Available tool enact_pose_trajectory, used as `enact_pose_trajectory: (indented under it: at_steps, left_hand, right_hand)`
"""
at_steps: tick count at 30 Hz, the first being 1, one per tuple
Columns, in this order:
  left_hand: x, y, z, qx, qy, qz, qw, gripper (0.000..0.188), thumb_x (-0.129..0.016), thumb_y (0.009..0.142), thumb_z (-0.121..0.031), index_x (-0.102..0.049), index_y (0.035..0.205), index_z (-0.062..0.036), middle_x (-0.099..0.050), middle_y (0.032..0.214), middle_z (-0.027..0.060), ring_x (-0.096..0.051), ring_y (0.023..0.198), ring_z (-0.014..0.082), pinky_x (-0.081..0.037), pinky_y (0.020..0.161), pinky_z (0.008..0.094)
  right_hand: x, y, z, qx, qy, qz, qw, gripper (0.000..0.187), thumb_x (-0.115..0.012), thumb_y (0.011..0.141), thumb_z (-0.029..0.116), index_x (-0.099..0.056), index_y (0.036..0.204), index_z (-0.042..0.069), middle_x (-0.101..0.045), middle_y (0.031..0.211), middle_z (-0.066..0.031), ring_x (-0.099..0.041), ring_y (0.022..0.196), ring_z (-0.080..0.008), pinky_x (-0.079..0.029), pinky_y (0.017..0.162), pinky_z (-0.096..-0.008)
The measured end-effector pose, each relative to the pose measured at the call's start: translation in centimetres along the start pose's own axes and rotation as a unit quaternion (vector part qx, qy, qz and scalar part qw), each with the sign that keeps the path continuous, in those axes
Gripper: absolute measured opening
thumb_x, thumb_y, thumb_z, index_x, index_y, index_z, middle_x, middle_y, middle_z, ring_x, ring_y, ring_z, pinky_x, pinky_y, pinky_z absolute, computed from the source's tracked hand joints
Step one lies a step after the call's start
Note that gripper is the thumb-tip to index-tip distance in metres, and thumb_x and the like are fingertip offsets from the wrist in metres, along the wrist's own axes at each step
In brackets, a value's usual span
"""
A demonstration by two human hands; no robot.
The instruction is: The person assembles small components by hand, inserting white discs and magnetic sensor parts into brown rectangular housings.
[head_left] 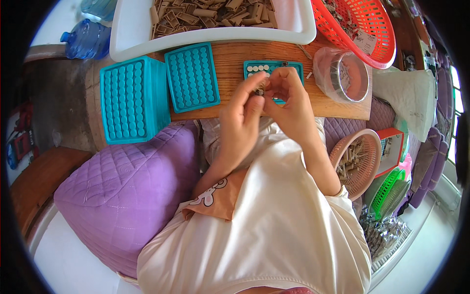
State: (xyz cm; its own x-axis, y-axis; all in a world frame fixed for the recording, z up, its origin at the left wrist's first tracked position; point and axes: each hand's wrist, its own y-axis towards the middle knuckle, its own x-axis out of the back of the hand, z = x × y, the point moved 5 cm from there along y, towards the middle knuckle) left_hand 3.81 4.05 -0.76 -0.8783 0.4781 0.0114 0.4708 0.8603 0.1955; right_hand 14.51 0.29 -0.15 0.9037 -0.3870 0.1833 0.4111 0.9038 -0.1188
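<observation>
Both my hands are raised in front of my body over the near edge of the wooden table (232, 51). My left hand (240, 115) and my right hand (292, 105) meet at the fingertips, pinched around a small dark piece (260, 91) too small to name. Right behind them lies a teal tray (298, 73), partly covered by my fingers. Rows of small white round pieces (258, 68) sit in its left part. A tiny dark bit (285, 64) rests at its far rim.
At left stand a stack of teal trays (159, 98) and a single teal tray (192, 78). A white tub (215, 34) of brown parts fills the back. Rightward are a red basket (377, 24), a bag-lined round container (338, 83) and a pink basket (338, 152).
</observation>
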Motion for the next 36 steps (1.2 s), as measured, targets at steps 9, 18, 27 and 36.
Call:
enact_pose_trajectory:
  at_steps: [9,18,27,36]
  left_hand:
    - [1.8,0.5,2.9,0.219,-0.295,-0.057,0.928,0.036,-0.044,0.086,-0.016,-0.038,0.120,-0.0039,-0.050,0.109,0.0160,-0.057,0.090,0.0239,-0.050,0.073,0.0310]
    - [1.0,0.1,3.4,0.286,-0.336,0.019,0.897,0.034,-0.045,0.086,-0.013,-0.039,0.118,-0.0030,-0.055,0.101,0.0127,-0.060,0.079,0.0198,-0.051,0.066,0.0255]
    - [0.6,0.0,3.5,0.304,-0.358,0.049,0.881,0.032,-0.049,0.083,-0.009,-0.042,0.113,-0.0014,-0.056,0.094,0.0099,-0.059,0.079,0.0169,-0.051,0.066,0.0247]
    - [0.6,0.0,4.4,0.300,-0.280,0.052,0.910,0.023,-0.043,0.084,-0.006,-0.048,0.106,-0.0008,-0.058,0.087,0.0068,-0.058,0.075,0.0115,-0.048,0.064,0.0201]
  right_hand:
    - [4.6,2.1,-2.8,0.008,-0.195,-0.040,0.980,0.017,-0.056,0.073,0.003,-0.052,0.089,0.000,-0.058,0.073,-0.0088,-0.056,0.062,-0.0143,-0.045,0.058,-0.0250]
    - [1.8,2.4,-3.4,0.123,-0.393,-0.009,0.911,0.018,-0.055,0.071,0.002,-0.052,0.088,0.005,-0.058,0.079,-0.0137,-0.056,0.070,-0.0295,-0.046,0.059,-0.0345]
    - [0.8,-0.4,1.2,0.219,-0.165,-0.145,0.951,0.024,-0.061,0.063,-0.005,-0.053,0.085,0.001,-0.058,0.074,-0.0098,-0.058,0.070,-0.0241,-0.048,0.061,-0.0296]
    - [0.5,0.0,1.0,0.243,-0.221,-0.025,0.944,0.020,-0.060,0.066,-0.004,-0.056,0.085,0.002,-0.060,0.080,-0.0107,-0.059,0.073,-0.0209,-0.047,0.064,-0.0264]
